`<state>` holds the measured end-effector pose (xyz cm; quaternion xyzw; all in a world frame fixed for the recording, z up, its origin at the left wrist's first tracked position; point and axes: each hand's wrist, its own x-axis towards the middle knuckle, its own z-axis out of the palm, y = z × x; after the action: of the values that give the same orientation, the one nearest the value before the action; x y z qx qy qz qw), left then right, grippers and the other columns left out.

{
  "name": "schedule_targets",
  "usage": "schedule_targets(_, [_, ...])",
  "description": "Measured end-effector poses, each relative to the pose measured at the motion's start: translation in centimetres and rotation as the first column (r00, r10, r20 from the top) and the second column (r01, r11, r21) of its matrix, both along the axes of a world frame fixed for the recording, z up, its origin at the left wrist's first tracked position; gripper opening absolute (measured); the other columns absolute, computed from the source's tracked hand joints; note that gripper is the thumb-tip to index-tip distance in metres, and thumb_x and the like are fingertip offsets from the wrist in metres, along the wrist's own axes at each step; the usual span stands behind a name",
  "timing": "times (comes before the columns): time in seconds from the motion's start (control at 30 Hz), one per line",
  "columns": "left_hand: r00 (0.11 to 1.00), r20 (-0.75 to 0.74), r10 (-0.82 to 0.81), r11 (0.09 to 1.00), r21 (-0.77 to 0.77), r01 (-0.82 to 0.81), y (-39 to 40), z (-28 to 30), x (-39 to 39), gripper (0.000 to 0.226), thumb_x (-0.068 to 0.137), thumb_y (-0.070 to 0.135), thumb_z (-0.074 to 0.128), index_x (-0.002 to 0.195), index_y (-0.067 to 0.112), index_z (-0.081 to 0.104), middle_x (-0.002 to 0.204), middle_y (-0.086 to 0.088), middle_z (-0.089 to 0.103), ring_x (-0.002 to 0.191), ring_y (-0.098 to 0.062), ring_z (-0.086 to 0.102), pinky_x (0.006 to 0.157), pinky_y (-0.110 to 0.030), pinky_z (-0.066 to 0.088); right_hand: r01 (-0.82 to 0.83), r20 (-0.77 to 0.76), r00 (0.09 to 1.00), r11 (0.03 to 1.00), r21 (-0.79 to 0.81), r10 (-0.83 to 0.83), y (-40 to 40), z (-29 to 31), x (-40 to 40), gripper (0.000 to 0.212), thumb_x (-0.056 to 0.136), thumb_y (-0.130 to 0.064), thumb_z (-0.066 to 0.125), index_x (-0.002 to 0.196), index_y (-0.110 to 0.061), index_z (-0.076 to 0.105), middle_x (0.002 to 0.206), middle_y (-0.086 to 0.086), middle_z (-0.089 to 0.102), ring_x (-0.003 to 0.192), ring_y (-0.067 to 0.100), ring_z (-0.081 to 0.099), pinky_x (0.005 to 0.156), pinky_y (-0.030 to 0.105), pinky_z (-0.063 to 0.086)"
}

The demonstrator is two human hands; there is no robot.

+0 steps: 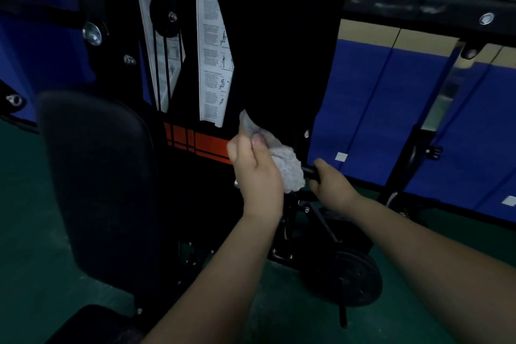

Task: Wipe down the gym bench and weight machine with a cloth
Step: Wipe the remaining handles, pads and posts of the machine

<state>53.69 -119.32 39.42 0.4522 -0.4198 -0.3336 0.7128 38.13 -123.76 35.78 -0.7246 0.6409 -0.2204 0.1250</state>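
You are wiping the weight machine (279,50): your left hand (257,173) squeezes the white cloth (287,165) at its 3 o'clock, your right hand (332,184) grips a black handle (308,170); next, rub lower.

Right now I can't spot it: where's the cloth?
In the head view, centre: the cloth is gripped in the left hand against the black machine panel, beside the right hand.
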Motion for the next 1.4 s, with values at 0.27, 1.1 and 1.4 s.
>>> schedule_targets(0.27, [0.927, 0.325, -0.187, 0.936, 0.346, 0.068, -0.9, -5.3, 1.9, 0.022, 0.100, 0.014, 0.045, 0.111, 0.000, 0.057, 0.102, -0.004, 0.052, 0.096, -0.014, 0.052, 0.076, -0.002, 0.039, 0.006, 0.052, 0.999, 0.992, 0.129, -0.013, -0.2, -0.1, -0.9, 0.032, 0.096, -0.017, 0.054, 0.124, -0.006, 0.044, 0.112, 0.008, 0.044, 0.095, 0.023, 0.053, 0.074, 0.020, 0.039])
schedule_targets(1.1, [0.780, 0.437, 0.448, 0.893, -0.185, -0.409, 11.7, 11.3, 1.2, 0.032, 0.084, 0.032, 0.069, 0.111, 0.027, 0.052, 0.112, 0.006, 0.056, 0.091, -0.004, 0.057, 0.080, -0.014, 0.047, -0.142, 0.836, 0.410, 0.931, -0.336, 0.364, 11.4, 15.8, 2.0, 0.031, 0.100, -0.026, 0.045, 0.127, -0.038, 0.054, 0.124, -0.019, 0.060, 0.116, -0.007, 0.053, 0.105, 0.026, 0.042])
schedule_targets(1.4, [0.797, 0.533, 0.285, 0.958, -0.139, -0.250, 9.4, 20.7, 6.3, 0.080, 0.073, 0.067, 0.060, 0.142, 0.036, 0.036, 0.139, 0.011, 0.049, 0.123, -0.008, 0.050, 0.104, -0.037, 0.044, -0.232, 0.330, 0.757, 0.705, -0.671, 0.563, 8.2, 30.9, 6.9, 0.031, 0.089, -0.046, 0.059, 0.119, -0.038, 0.059, 0.118, -0.015, 0.056, 0.107, 0.000, 0.053, 0.088, 0.019, 0.045])
